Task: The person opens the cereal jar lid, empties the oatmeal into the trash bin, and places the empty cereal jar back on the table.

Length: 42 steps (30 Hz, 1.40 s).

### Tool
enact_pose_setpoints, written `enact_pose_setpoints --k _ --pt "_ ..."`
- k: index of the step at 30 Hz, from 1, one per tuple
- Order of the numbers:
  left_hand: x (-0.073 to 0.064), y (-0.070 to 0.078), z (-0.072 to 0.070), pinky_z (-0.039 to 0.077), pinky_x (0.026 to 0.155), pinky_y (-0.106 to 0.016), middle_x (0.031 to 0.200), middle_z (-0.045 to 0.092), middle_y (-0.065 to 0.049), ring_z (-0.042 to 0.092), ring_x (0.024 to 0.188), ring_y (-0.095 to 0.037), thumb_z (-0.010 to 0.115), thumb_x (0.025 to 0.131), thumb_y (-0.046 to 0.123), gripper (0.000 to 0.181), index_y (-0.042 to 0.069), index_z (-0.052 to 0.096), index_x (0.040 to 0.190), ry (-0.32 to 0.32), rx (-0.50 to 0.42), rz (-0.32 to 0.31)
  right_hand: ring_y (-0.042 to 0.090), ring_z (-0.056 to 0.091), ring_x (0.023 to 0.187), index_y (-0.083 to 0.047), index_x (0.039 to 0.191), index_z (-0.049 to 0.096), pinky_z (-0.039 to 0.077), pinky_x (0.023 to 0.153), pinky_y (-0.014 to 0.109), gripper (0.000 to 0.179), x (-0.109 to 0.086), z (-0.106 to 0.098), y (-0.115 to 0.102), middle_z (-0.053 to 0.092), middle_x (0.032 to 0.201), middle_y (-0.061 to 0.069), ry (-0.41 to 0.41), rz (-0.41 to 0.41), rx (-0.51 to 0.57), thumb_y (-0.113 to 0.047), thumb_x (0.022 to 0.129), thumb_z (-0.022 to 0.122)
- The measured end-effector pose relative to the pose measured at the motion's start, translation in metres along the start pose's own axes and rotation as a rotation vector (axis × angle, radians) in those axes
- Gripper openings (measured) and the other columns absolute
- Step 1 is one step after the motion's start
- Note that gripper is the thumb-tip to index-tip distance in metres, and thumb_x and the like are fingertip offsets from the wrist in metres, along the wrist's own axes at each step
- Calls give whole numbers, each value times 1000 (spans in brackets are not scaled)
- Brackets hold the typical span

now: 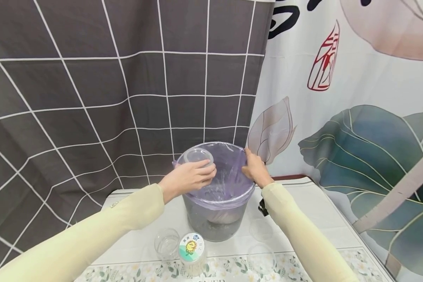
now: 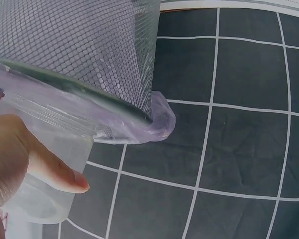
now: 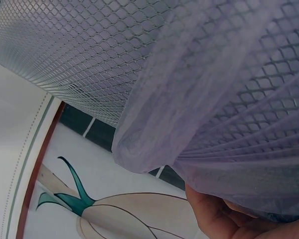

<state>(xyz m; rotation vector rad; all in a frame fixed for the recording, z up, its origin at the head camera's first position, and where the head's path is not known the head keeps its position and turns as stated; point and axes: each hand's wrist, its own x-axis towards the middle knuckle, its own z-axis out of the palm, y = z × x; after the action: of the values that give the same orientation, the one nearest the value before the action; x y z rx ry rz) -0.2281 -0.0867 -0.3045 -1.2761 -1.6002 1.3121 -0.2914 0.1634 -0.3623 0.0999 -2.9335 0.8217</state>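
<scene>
My left hand (image 1: 192, 177) holds a clear plastic jar (image 1: 198, 155) at the left side of the bin's mouth. In the left wrist view, the ridged end of this jar (image 2: 50, 199) lies against the purple bag's edge, with my thumb along its side. On the opposite side, my right hand (image 1: 255, 168) grips the rim of the mesh bin (image 1: 215, 225), fingers at the edge of the purple bag (image 1: 229, 176). The bag lines the bin and folds out over the rim. In the right wrist view, the bag (image 3: 164, 114) hangs bunched over the mesh, and part of my right hand is hidden.
In front of the bin stand a clear jar (image 1: 167, 244) and a jar with a sunflower-printed lid (image 1: 192, 247). Two faint clear round pieces (image 1: 261, 230) lie to the right. A small black object (image 1: 263, 207) is beside the bin. A dark grid curtain (image 1: 144, 78) hangs behind.
</scene>
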Motion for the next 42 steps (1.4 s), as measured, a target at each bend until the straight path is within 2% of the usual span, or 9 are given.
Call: enact_pose_setpoints --k 2,3,10,14,17,24,30,35,42 --pt "0 1 1 23 109 -32 129 44 9 33 124 -14 83 52 5 82 36 50 121 -1 6 8 47 47 114 -2 142 25 42 92 55 73 0 0 0 43 132 30 2 0 1 -2 75 53" --pt "0 1 1 23 109 -32 130 44 9 33 124 -14 82 54 6 80 36 50 121 -4 4 7 47 47 114 -2 143 25 42 92 55 73 0 0 0 43 132 30 2 1 1 -2 75 53" --pt "-2 1 5 21 111 -33 134 42 8 32 128 -15 68 77 20 53 33 48 124 -21 -46 -11 47 47 114 -2 143 24 42 92 55 74 -2 -1 -2 42 132 30 -6 6 6 -1 75 53" --pt "-4 0 6 20 112 -35 135 44 2 33 128 -18 62 82 19 45 25 50 126 9 -125 -51 47 46 114 -2 144 22 42 93 55 75 -2 -2 -2 40 133 30 -13 12 16 -1 75 53" --pt "-6 -1 6 20 113 -35 134 46 -1 36 128 -20 63 81 14 47 20 52 126 42 -191 -103 47 46 114 -2 143 22 42 93 55 75 -2 -1 -1 41 133 30 -8 8 19 -2 75 53" --pt "-16 0 3 18 113 -36 134 43 -8 36 127 -24 73 68 12 69 14 46 131 59 -324 -219 46 46 115 -1 143 23 42 93 54 74 -2 0 0 42 132 31 -4 1 20 -2 75 52" --pt "-23 -2 0 20 113 -38 129 45 -11 38 122 -29 73 58 1 76 10 48 129 103 -479 -379 46 46 115 -1 143 24 41 94 54 73 0 1 1 42 132 31 4 -5 12 -2 75 52" --pt "-25 -2 -2 24 111 -38 124 49 -12 40 119 -30 69 58 -5 72 8 51 127 172 -537 -515 47 46 114 -1 142 25 42 93 55 73 0 0 0 43 131 31 10 -10 9 -2 75 52" --pt "-23 9 2 29 109 -38 121 51 -13 42 116 -31 66 64 -8 67 8 52 127 195 -605 -621 47 46 114 -1 142 24 42 93 55 73 0 -1 1 42 131 31 5 -13 9 -2 74 52"
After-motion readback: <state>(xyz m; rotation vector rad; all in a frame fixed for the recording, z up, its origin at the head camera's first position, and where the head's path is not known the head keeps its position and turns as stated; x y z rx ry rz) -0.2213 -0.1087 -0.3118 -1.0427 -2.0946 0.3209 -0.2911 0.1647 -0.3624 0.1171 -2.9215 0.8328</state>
